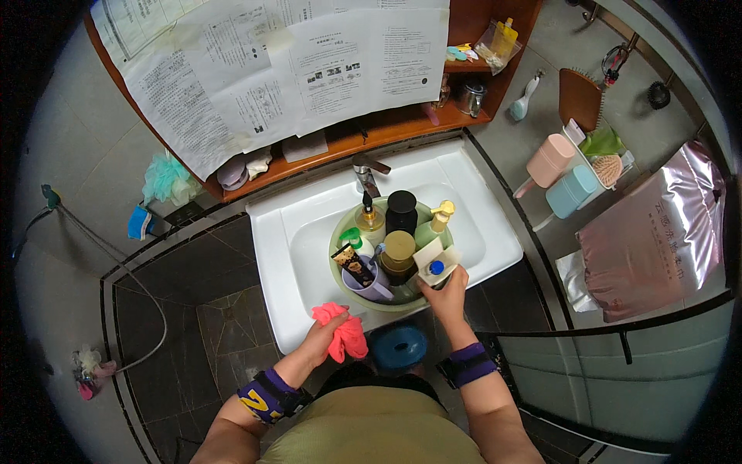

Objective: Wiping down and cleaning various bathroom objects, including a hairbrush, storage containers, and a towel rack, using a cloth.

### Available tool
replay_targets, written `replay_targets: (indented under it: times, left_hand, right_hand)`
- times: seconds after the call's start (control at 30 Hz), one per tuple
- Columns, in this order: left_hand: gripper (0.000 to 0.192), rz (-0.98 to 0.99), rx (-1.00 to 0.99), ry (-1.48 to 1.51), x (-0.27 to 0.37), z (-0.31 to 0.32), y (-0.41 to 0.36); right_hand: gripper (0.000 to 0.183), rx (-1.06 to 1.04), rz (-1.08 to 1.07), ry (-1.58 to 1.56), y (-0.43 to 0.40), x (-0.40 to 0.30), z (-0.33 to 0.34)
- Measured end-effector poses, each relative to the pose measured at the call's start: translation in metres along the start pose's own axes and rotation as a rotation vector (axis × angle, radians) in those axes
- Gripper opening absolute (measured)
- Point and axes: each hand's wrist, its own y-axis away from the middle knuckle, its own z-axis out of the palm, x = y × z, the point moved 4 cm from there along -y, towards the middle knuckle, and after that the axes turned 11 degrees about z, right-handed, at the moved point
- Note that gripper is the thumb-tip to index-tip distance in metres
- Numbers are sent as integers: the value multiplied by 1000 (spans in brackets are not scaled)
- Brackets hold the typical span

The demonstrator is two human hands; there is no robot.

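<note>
My left hand [317, 342] grips a bunched coral-pink cloth [343, 334] at the front edge of the white washbasin [275, 290]. With its fingers on a white open-topped box [428, 255], my right hand [447, 290] is at the right rim of a pale green tub [336, 232]. A blue cap [436, 267] shows inside the box. The tub stands in the basin. It holds a lavender cup [377, 288] with a black-and-gold tube [351, 264], a gold-lidded jar [399, 248], a black-lidded container [402, 210] and several pump bottles, one with a yellow pump [444, 212].
A chrome faucet [366, 174] rises behind the tub. Above is a wooden cabinet [400, 129] covered with printed sheets [324, 75]. On the right wall hang cup holders [571, 191], a paddle brush [579, 100] and a pink pack [649, 249]. Below the basin sits a blue plastic object [400, 348].
</note>
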Motion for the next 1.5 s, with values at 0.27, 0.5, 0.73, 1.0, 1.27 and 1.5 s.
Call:
replay_targets:
  times: [0.27, 0.5, 0.73, 1.0, 1.27, 1.5]
  left_hand:
    - [48, 455, -223, 33, 71, 81, 34]
    - [43, 1251, -539, -735, 96, 226, 52]
    - [41, 1191, -560, -927, 44, 201, -1]
    - [48, -71, -387, 336, 0, 194, 12]
    - [58, -61, -345, 321, -14, 145, 19]
    - [61, -186, -178, 512, -34, 102, 36]
  right_hand:
    - [79, -328, 162, -867, 19, -21, -86]
    - [84, -483, 130, -837, 62, -44, -117]
    - [71, -411, -19, -960, 62, -50, -173]
    - [59, -398, 64, -973, 52, -29, -168]
    - [72, -390, 16, -816, 40, -58, -153]
    - [87, -849, 105, -929, 67, -85, -74]
